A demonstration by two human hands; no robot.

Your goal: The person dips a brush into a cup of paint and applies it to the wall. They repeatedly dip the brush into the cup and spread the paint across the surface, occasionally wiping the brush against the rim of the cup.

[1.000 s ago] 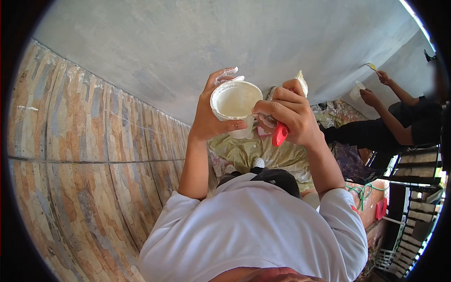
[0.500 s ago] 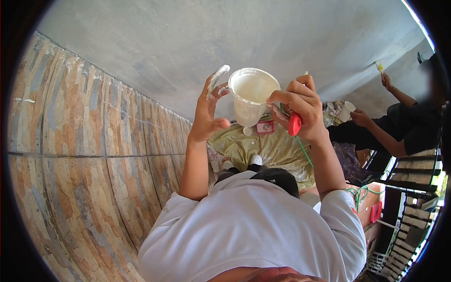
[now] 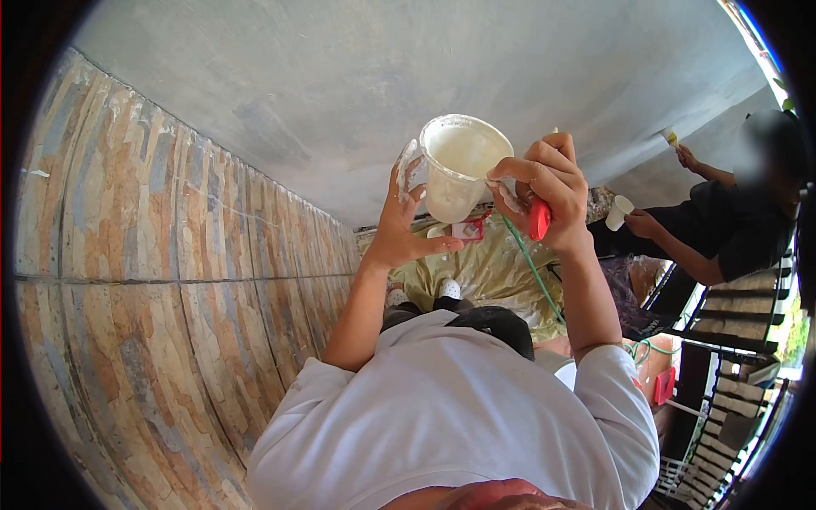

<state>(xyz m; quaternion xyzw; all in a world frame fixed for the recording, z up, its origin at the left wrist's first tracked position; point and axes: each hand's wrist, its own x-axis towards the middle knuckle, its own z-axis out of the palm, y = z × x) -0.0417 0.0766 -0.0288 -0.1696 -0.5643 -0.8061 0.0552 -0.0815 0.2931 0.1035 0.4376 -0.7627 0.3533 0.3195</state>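
Observation:
A white plastic cup (image 3: 455, 191), smeared with whitish paint, hangs upright between my hands with its mouth toward me. My left hand (image 3: 405, 219) is spread at the cup's left side, fingers curved around it and thumb beneath; white paint coats the fingers. Whether its fingers press on the cup is hard to tell. My right hand (image 3: 548, 194) pinches the cup's right rim and also holds a tool with a red handle (image 3: 539, 219); the tool's far end is mostly hidden by the fingers.
A grey wall (image 3: 323, 93) rises ahead, a stone-patterned surface (image 3: 161, 221) lies left. Below are a yellowish sheet (image 3: 510, 289), a red-rimmed tray (image 3: 467, 229) and a green hose (image 3: 529, 259). At right, a co-worker (image 3: 722, 221) holds a brush (image 3: 670, 137) and white cup (image 3: 620, 212).
My left hand has moved right and closer around the cup. The cup sits slightly further right. The co-worker's brush and cup have shifted left in view.

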